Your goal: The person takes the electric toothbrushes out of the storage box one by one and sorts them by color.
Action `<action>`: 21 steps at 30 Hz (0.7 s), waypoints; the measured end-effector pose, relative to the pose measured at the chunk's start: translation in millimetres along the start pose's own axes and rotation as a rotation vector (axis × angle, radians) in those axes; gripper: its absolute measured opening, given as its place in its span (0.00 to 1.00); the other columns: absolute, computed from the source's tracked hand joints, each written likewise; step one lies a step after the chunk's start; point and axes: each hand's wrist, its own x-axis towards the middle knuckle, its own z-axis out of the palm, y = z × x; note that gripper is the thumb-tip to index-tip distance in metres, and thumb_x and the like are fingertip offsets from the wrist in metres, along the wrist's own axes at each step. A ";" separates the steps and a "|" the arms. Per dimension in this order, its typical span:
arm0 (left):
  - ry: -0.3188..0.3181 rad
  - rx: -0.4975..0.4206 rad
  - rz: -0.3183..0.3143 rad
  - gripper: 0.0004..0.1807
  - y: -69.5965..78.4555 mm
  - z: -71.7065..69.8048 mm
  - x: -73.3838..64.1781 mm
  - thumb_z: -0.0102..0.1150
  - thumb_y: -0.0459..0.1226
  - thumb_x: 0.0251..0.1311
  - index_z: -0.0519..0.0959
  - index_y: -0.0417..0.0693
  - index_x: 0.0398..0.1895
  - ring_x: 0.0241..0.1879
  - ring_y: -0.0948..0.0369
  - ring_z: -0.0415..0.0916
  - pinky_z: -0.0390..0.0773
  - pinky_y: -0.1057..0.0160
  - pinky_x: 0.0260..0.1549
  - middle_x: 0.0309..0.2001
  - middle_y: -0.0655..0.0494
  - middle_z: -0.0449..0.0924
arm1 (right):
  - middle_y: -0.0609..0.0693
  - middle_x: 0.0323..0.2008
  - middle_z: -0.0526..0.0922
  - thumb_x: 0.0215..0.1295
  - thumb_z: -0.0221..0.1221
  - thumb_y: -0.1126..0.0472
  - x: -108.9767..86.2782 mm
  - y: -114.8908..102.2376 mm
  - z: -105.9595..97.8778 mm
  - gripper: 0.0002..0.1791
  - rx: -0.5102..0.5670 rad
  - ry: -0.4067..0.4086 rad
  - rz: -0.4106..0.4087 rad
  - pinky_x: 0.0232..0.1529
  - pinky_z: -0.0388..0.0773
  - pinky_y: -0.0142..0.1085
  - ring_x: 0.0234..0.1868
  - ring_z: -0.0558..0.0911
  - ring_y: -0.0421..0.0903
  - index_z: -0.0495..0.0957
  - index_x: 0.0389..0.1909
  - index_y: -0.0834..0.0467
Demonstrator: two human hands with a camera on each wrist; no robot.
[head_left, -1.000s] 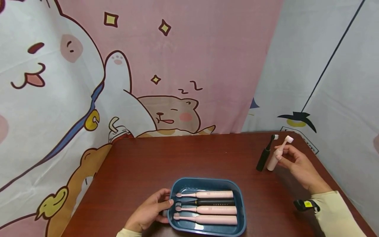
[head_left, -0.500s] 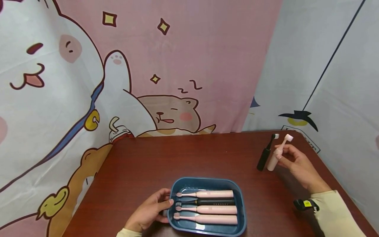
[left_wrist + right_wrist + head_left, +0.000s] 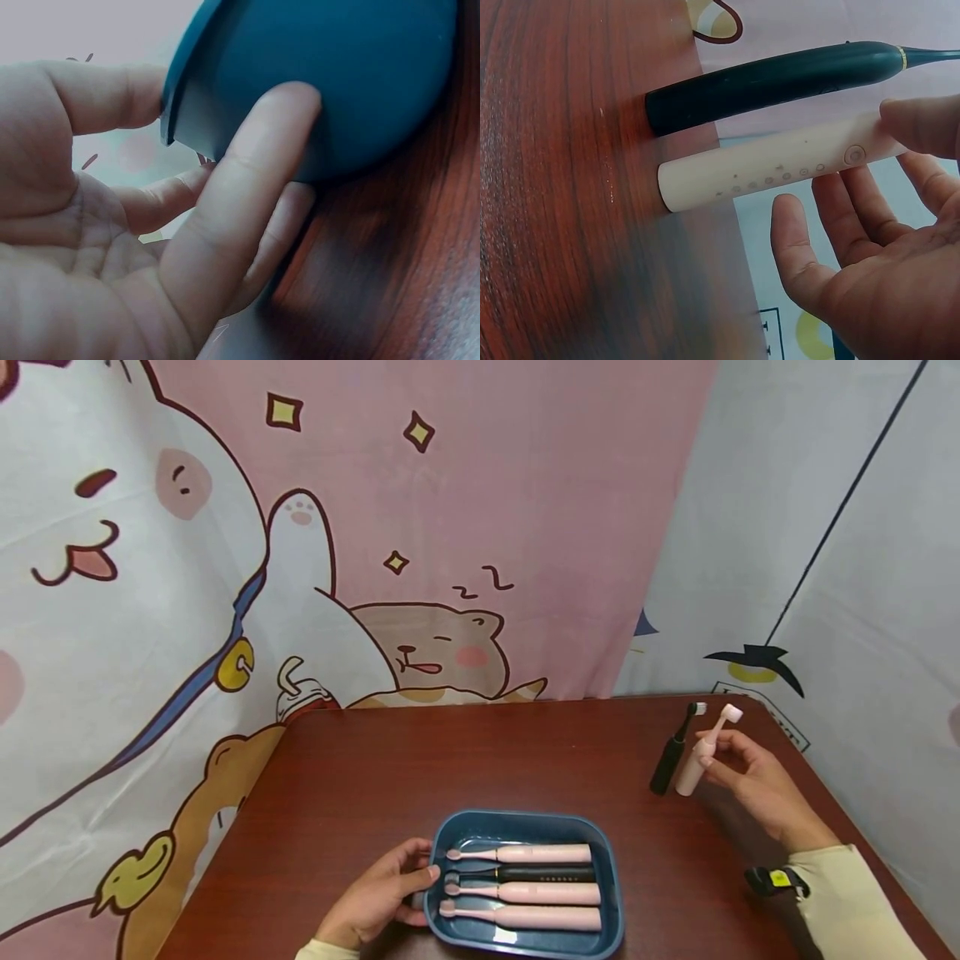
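My right hand [image 3: 761, 785] pinches a pale pink electric toothbrush [image 3: 693, 768] between thumb and fingers, high on its handle, at the table's back right. The brush is upright with its white head on top and its base at the tabletop. Just left of it a black electric toothbrush [image 3: 666, 764] stands on its own. At the front, my left hand [image 3: 378, 893] holds the left end of a blue tray [image 3: 525, 814], thumb at the rim. Fingers press the tray's outer wall [image 3: 375, 82] in the left wrist view. Inside lie three pink toothbrushes [image 3: 547, 917] and a black one [image 3: 543, 873], side by side.
The dark red wooden table [image 3: 450, 760] reaches back to a cartoon-printed cloth [image 3: 525, 510] along its far edge. Another printed cloth [image 3: 862, 568] hangs at the right side. A dark band with a yellow patch [image 3: 778, 878] sits on the right wrist.
Both hands, the tray and the toothbrushes keep their places. Only a slight shift of the head view shows.
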 end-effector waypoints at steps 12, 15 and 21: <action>0.001 0.001 -0.002 0.27 -1.5 1.7 1.3 0.57 0.39 0.69 0.64 0.37 0.65 0.38 0.54 0.81 0.86 0.55 0.26 0.52 0.39 0.74 | 0.43 0.50 0.75 0.70 0.61 0.57 -5.0 -1.5 -4.5 0.26 0.005 0.019 0.021 0.39 0.83 0.27 0.45 0.80 0.35 0.67 0.64 0.61; 0.005 -0.001 -0.015 0.27 0.1 1.2 0.6 0.57 0.40 0.69 0.64 0.37 0.65 0.39 0.53 0.81 0.86 0.55 0.27 0.52 0.39 0.74 | 0.43 0.50 0.74 0.69 0.61 0.57 -8.0 -4.4 -8.0 0.26 0.012 0.027 0.035 0.39 0.83 0.27 0.45 0.79 0.34 0.68 0.64 0.59; 0.005 0.001 -0.019 0.27 0.9 0.7 -0.3 0.57 0.40 0.69 0.64 0.37 0.65 0.39 0.53 0.81 0.86 0.55 0.27 0.52 0.40 0.74 | 0.44 0.50 0.77 0.68 0.62 0.62 -15.5 -13.1 -14.3 0.26 0.072 0.057 0.032 0.39 0.83 0.27 0.44 0.80 0.33 0.67 0.63 0.62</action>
